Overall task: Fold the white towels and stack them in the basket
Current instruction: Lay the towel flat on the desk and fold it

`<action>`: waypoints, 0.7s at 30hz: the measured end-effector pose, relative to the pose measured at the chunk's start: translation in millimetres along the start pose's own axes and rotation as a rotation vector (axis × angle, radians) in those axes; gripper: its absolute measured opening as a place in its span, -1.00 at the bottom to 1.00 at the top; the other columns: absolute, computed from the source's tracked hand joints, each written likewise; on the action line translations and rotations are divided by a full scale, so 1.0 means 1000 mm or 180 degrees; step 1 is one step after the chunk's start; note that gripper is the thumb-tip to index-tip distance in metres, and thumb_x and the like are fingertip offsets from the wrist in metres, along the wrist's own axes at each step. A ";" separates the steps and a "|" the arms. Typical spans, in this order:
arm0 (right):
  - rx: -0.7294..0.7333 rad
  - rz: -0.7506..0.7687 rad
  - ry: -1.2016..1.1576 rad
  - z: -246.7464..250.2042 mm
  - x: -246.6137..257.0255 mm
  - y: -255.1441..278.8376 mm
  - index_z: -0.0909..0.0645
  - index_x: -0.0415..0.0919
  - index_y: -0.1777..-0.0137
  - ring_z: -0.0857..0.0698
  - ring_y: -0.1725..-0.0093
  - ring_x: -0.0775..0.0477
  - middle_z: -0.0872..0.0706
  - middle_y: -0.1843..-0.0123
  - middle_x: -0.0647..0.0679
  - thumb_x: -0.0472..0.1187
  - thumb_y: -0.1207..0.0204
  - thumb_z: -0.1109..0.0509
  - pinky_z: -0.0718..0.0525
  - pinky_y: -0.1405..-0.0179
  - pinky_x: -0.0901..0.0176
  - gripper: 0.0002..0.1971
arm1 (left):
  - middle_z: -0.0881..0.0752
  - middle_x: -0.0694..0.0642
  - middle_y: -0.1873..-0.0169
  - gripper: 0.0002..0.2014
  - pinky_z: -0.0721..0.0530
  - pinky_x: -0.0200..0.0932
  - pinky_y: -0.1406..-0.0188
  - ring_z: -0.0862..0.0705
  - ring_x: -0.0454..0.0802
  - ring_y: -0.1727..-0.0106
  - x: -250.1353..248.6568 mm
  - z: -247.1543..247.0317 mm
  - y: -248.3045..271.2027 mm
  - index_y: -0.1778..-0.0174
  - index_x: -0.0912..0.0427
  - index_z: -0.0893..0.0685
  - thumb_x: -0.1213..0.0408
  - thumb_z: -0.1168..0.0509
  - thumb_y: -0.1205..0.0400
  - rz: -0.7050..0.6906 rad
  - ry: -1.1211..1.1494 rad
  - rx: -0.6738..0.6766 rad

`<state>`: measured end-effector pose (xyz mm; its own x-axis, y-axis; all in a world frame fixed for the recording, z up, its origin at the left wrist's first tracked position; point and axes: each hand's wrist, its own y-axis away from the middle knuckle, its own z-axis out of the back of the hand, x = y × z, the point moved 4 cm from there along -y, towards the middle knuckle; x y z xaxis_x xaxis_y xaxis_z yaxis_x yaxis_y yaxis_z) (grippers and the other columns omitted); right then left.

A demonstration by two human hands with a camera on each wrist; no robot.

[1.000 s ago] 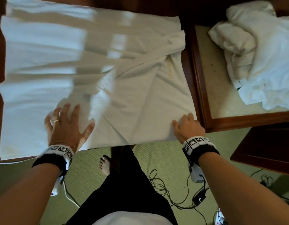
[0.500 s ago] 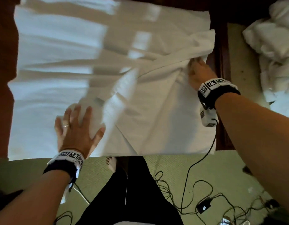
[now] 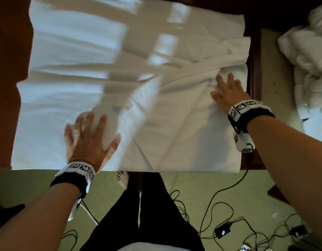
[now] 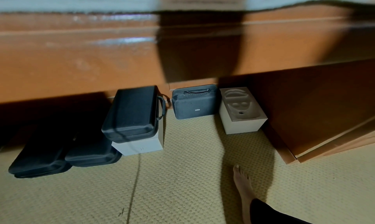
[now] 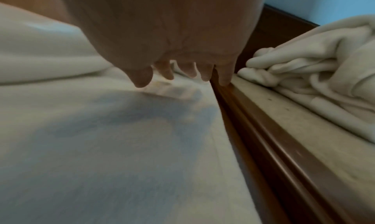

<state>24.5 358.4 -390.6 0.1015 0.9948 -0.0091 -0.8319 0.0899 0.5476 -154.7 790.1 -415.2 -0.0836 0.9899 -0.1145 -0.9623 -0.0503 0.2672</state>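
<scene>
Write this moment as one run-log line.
stage: smoothing towel | left hand: flat on it | right hand: flat near its right edge | unfolded pile: waiting | basket: unseen

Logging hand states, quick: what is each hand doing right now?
Left hand: open, fingers spread flat on the towel.
Right hand: open, fingers straight, pressing the towel's right side.

The head camera looks steeply down over the spread towel (image 3: 95, 73) on the desk (image 3: 6, 51) and the carpet (image 3: 30, 187) below. The left wrist camera sits under the desk edge, facing the floor and stored cases (image 4: 131, 113). The right wrist camera skims low along the towel (image 5: 101, 139); it shares with the head view the crumpled pile (image 3: 308, 57) (image 5: 316, 63).
</scene>
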 end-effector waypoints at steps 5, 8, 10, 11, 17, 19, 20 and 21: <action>-0.0578 0.0162 0.0007 0.004 0.004 0.043 -0.18 -0.19 -0.70 -0.12 -0.69 -0.39 -0.02 -0.75 -0.29 0.01 -0.70 -0.20 -0.28 -0.59 -0.34 -0.38 | -0.17 0.24 -0.68 -0.16 0.00 0.48 -0.61 -0.10 0.31 -0.71 0.000 0.000 0.000 -0.72 -0.03 -0.19 -0.43 0.04 -0.57 -0.0052 0.0007 0.0036; -0.0394 0.0377 -0.0229 -0.046 0.026 0.111 -0.06 -0.01 -0.73 -0.04 -0.71 -0.36 0.08 -0.78 -0.19 0.24 -0.66 -0.17 -0.23 -0.61 -0.37 -0.27 | -0.20 0.27 -0.66 -0.15 -0.07 0.55 -0.57 -0.15 0.33 -0.68 0.002 0.003 0.001 -0.70 0.00 -0.22 -0.43 0.03 -0.56 -0.0119 0.0074 0.0045; 0.0145 0.0235 -0.0166 -0.087 0.024 0.144 0.25 0.21 -0.72 0.23 -0.74 -0.28 0.36 -0.76 -0.04 0.45 -0.59 -0.01 -0.04 -0.60 -0.47 -0.19 | -0.15 0.27 -0.67 -0.14 -0.10 0.61 -0.53 -0.11 0.34 -0.69 0.008 0.006 0.002 -0.71 -0.05 -0.18 -0.48 0.09 -0.56 0.0005 0.0041 0.0047; 0.0236 0.0195 -0.0084 -0.100 0.019 0.151 0.36 0.28 -0.68 0.34 -0.72 -0.25 0.48 -0.72 0.01 0.51 -0.55 0.07 0.03 -0.60 -0.51 -0.17 | -0.09 0.25 -0.69 -0.13 -0.09 0.64 -0.51 -0.04 0.34 -0.71 0.013 0.007 0.003 -0.72 -0.09 -0.14 -0.52 0.14 -0.56 0.0090 0.0029 0.0063; 0.0211 0.0312 0.0003 -0.088 0.004 0.112 0.46 0.36 -0.62 0.43 -0.70 -0.22 0.56 -0.69 0.03 0.65 -0.41 0.11 0.15 -0.62 -0.52 -0.08 | 0.09 0.23 -0.76 -0.08 0.04 0.67 -0.52 0.12 0.37 -0.75 0.017 0.006 -0.020 -0.75 -0.16 0.03 -0.61 0.18 -0.54 0.0070 0.0086 0.0134; 0.0170 0.0225 0.0015 -0.080 0.009 0.106 0.39 0.32 -0.66 0.39 -0.71 -0.26 0.51 -0.71 0.00 0.63 -0.43 0.07 0.13 -0.64 -0.48 -0.08 | 0.09 0.24 -0.76 -0.09 0.06 0.66 -0.54 0.13 0.38 -0.75 0.014 0.008 -0.026 -0.76 -0.12 0.03 -0.57 0.09 -0.58 0.0109 0.0123 0.0149; 0.0087 0.0135 -0.0023 -0.077 0.014 0.112 0.35 0.27 -0.68 0.38 -0.71 -0.26 0.48 -0.72 -0.03 0.60 -0.46 0.04 0.11 -0.65 -0.45 -0.09 | 0.06 0.27 -0.75 -0.09 0.05 0.67 -0.54 0.11 0.39 -0.74 0.014 0.010 -0.025 -0.76 -0.07 0.01 -0.54 0.05 -0.58 0.0127 0.0148 0.0142; -0.0049 0.0042 -0.0105 -0.076 0.017 0.121 0.29 0.21 -0.71 0.36 -0.71 -0.25 0.46 -0.73 -0.06 0.54 -0.52 0.02 0.10 -0.67 -0.41 -0.11 | 0.03 0.30 -0.74 -0.09 0.02 0.68 -0.55 0.08 0.42 -0.74 0.015 0.011 -0.022 -0.76 -0.03 0.00 -0.51 0.04 -0.59 0.0147 0.0169 0.0125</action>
<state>-115.8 390.3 -388.3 0.1083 0.9938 0.0258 -0.8415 0.0778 0.5346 -132.3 807.9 -412.3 -0.1422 0.9782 -0.1515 -0.9463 -0.0895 0.3105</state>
